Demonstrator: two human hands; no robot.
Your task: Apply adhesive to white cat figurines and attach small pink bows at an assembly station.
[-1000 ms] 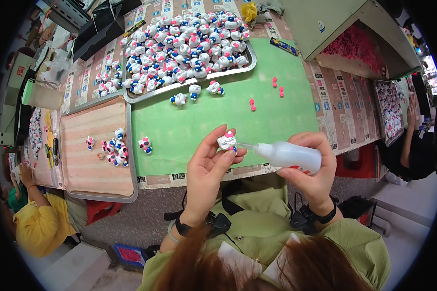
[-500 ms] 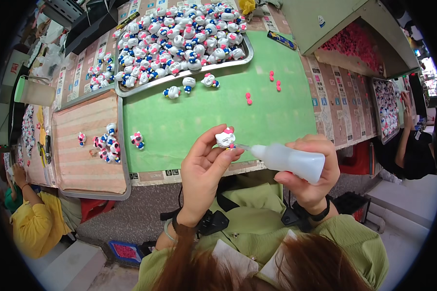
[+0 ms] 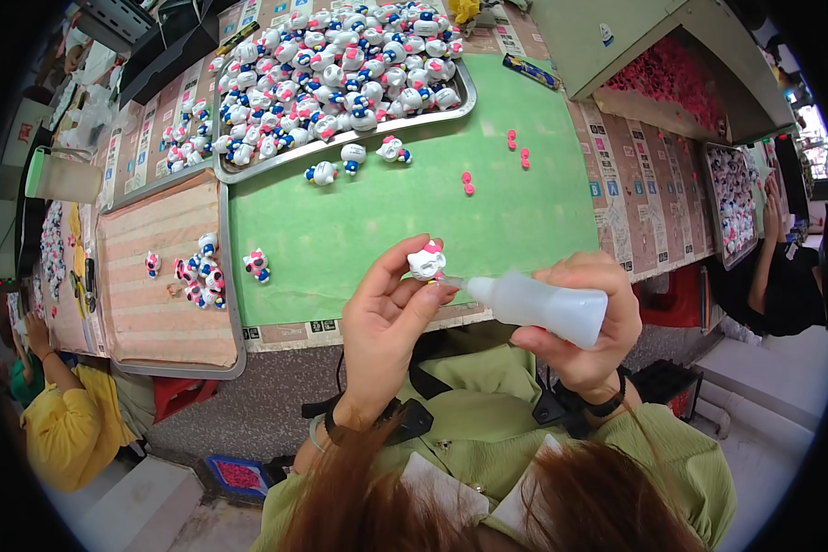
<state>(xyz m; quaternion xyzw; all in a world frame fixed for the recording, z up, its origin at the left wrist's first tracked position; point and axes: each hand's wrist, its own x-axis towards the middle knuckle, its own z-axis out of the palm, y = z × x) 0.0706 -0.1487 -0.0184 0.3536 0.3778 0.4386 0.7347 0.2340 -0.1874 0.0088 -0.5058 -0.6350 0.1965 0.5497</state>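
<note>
Between the fingertips and thumb of my left hand [image 3: 384,317] is a small white cat-like figurine [image 3: 427,263] with a pink bow. My right hand [image 3: 591,322] is wrapped round a translucent white squeeze bottle [image 3: 543,304], tilted so its thin nozzle [image 3: 458,281] points left at the figurine. The nozzle tip is at the figurine's lower part, below its head; whether it touches cannot be made out. On the green mat [image 3: 368,216] beyond my hands lie several loose figurines [image 3: 352,158] and a few pink bow-shaped pieces [image 3: 468,183].
A metal tray [image 3: 340,134] heaped with figurines stands at the back. To the left, a cloth-lined tray [image 3: 147,324] holds a small cluster of them. An open box [image 3: 570,55] of pink pieces is at the back right. People [image 3: 69,432] sit at both sides.
The bottle has shifted slightly left, its nozzle nearer the figurine. My left hand keeps its hold almost unmoved. The table scene has slid a little left in view.
</note>
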